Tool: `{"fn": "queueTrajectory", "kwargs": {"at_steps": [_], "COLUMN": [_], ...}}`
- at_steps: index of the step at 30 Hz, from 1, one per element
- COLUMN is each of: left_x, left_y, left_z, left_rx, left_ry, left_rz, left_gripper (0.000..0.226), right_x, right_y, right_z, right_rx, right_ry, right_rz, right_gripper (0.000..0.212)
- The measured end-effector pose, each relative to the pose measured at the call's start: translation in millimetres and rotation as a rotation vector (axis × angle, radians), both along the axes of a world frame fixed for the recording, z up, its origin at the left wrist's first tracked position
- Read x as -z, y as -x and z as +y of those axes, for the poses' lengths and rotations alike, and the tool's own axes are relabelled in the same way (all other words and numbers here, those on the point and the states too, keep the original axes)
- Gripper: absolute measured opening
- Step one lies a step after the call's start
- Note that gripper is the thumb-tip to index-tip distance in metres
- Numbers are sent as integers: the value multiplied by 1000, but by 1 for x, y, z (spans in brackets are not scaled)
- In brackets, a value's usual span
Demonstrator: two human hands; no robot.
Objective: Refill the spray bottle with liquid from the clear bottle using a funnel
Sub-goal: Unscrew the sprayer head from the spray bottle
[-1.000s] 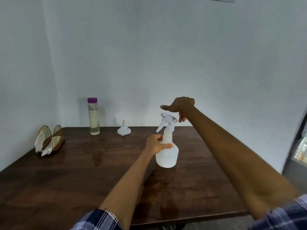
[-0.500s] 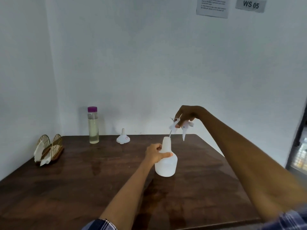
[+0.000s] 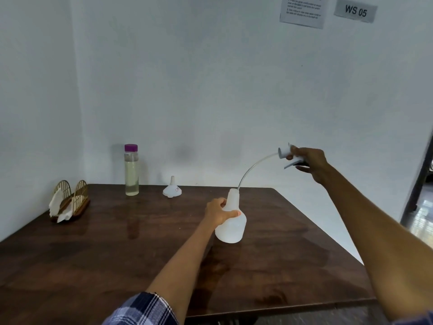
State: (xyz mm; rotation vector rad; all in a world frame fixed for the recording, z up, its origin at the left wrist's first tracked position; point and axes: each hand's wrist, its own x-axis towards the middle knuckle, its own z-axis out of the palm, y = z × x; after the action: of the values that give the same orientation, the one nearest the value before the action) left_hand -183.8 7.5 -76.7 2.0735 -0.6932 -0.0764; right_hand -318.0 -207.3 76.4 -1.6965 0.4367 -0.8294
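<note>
A white spray bottle stands upright near the middle of the dark wooden table, its neck uncovered. My left hand grips it at the shoulder. My right hand holds the white spray head up and to the right of the bottle. The head's thin dip tube curves down, its lower end still at the bottle's mouth. A clear bottle with a purple cap and pale liquid stands at the back left. A white funnel rests upside down beside it, spout up.
A gold wire napkin holder with white napkins sits at the table's left edge. White walls close the back and left. Paper signs hang top right. A doorway opens on the right.
My right hand has lifted the spray head off the bottle and carried it up and to the right, drawing the dip tube almost out. My left hand stayed on the bottle.
</note>
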Motion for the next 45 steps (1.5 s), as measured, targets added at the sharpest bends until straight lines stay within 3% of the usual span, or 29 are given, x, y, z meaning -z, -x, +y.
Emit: {"fn": "queueTrajectory", "kwargs": {"at_steps": [9, 15, 21, 28, 33, 35, 38, 42, 43, 45], "left_x": [0, 1, 0, 0, 1, 1, 1, 1, 1, 1], "left_y": [-3, -3, -2, -2, -2, -2, -2, -2, -2, -2], "left_z": [1, 1, 1, 1, 2, 1, 1, 1, 1, 2], "left_rx": [5, 0, 7, 7, 8, 9, 5, 12, 13, 11], "left_ry": [13, 16, 27, 28, 27, 30, 26, 35, 39, 43], "left_rz": [14, 25, 16, 13, 10, 9, 5, 11, 13, 18], "left_gripper": [58, 60, 58, 61, 59, 58, 59, 59, 60, 61], "right_x": [-22, -38, -15, -1, 3, 5, 6, 7, 8, 11], "right_y": [-3, 14, 29, 21, 17, 17, 18, 25, 26, 24], "right_z": [2, -7, -18, -20, -12, -16, -22, -22, -20, -16], "right_rx": [134, 175, 122, 20, -153, -218, -335, -473, -493, -478], "right_ry": [9, -243, -302, -504, -513, -548, -621, -494, -445, -336], "right_rz": [6, 244, 418, 299, 254, 194, 47, 21, 63, 140], "right_gripper": [18, 14, 12, 9, 9, 20, 57, 91, 91, 70]}}
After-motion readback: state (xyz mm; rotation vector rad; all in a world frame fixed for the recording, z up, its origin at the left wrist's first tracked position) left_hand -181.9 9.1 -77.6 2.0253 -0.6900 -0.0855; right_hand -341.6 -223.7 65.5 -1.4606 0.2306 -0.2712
